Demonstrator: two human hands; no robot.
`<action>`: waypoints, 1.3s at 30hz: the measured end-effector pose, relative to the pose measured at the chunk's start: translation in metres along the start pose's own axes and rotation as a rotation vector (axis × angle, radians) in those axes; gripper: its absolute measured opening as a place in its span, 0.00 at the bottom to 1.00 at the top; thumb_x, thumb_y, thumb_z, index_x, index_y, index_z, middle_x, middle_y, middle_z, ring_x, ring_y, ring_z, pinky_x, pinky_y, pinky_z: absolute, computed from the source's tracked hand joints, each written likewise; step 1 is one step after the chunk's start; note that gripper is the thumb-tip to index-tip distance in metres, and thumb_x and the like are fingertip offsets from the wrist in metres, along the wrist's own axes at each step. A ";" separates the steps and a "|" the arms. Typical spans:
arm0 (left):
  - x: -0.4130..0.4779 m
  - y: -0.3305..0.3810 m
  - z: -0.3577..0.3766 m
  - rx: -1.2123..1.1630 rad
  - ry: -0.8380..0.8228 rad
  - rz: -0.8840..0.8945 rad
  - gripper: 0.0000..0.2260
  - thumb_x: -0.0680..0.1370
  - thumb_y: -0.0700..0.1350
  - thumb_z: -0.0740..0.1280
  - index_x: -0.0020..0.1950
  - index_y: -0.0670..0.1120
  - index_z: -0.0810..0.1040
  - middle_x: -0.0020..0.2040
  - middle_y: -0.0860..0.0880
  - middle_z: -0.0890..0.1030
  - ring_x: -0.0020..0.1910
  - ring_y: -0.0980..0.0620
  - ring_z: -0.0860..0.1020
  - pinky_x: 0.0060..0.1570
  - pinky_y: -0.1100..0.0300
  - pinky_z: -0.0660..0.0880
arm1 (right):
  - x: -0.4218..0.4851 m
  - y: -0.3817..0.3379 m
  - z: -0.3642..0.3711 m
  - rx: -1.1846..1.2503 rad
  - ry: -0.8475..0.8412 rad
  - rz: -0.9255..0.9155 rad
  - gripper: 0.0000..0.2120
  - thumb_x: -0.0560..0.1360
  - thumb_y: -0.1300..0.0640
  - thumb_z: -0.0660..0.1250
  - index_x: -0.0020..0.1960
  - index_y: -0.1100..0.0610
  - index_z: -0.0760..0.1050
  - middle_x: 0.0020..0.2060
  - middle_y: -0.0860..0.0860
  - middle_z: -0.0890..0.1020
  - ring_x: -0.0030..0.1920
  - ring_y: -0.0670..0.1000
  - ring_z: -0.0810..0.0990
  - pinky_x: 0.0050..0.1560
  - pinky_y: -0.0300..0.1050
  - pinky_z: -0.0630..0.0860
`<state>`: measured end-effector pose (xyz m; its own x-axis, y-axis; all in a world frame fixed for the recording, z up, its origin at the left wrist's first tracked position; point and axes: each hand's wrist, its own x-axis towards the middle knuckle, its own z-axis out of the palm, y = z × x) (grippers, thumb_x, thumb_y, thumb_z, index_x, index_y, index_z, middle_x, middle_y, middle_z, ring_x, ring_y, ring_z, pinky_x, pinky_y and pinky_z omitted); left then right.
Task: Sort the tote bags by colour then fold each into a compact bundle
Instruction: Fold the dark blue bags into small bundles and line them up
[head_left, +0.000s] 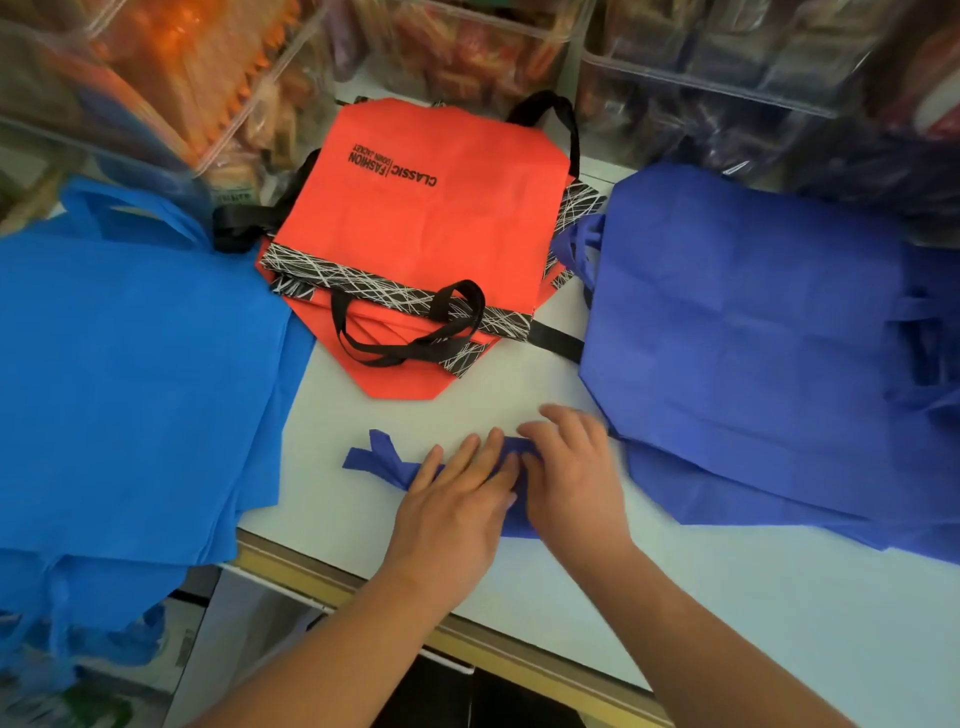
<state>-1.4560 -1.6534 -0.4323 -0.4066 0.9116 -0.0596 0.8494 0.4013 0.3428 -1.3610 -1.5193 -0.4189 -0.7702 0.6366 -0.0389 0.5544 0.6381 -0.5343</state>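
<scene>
A dark blue tote bag folded into a narrow strip (387, 460) lies on the white table near its front edge, its handles sticking out to the left. My left hand (457, 499) presses flat on the strip with straight fingers. My right hand (566, 467) rests on the strip's right end, fingers lightly bent over it. A pile of bright blue bags (135, 374) lies at the left, hanging over the table edge. Red bags with black handles (431, 228) are stacked at the back middle. A pile of dark blue bags (753, 338) lies at the right.
Clear plastic bins (171, 67) full of packaged goods stand along the back. The white table (519, 384) has a yellowish front edge (311, 577). Bare white surface shows between the piles and at the front right.
</scene>
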 end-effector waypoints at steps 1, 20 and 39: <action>0.002 0.000 0.000 -0.032 -0.016 -0.014 0.21 0.81 0.50 0.60 0.76 0.53 0.72 0.77 0.52 0.71 0.77 0.50 0.69 0.73 0.42 0.68 | -0.007 -0.006 0.006 -0.034 -0.030 -0.091 0.18 0.76 0.59 0.61 0.63 0.55 0.79 0.66 0.54 0.79 0.68 0.58 0.74 0.71 0.55 0.68; -0.020 -0.053 -0.055 -0.565 -0.175 -0.191 0.07 0.75 0.54 0.71 0.50 0.55 0.78 0.43 0.56 0.77 0.41 0.52 0.75 0.42 0.50 0.76 | -0.020 0.001 0.008 -0.286 -0.403 -0.219 0.29 0.86 0.42 0.36 0.84 0.51 0.48 0.83 0.47 0.51 0.83 0.49 0.45 0.79 0.58 0.35; -0.033 -0.040 -0.067 -0.319 -0.365 0.003 0.11 0.80 0.53 0.69 0.44 0.50 0.72 0.46 0.52 0.76 0.49 0.50 0.74 0.48 0.54 0.72 | -0.037 0.002 -0.007 -0.157 -0.576 -0.172 0.32 0.79 0.33 0.26 0.81 0.39 0.36 0.80 0.38 0.35 0.78 0.40 0.29 0.76 0.53 0.23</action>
<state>-1.4993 -1.7058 -0.3813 -0.2115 0.9073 -0.3635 0.6815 0.4035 0.6106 -1.3297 -1.5384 -0.4123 -0.8751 0.2110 -0.4356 0.4130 0.7946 -0.4449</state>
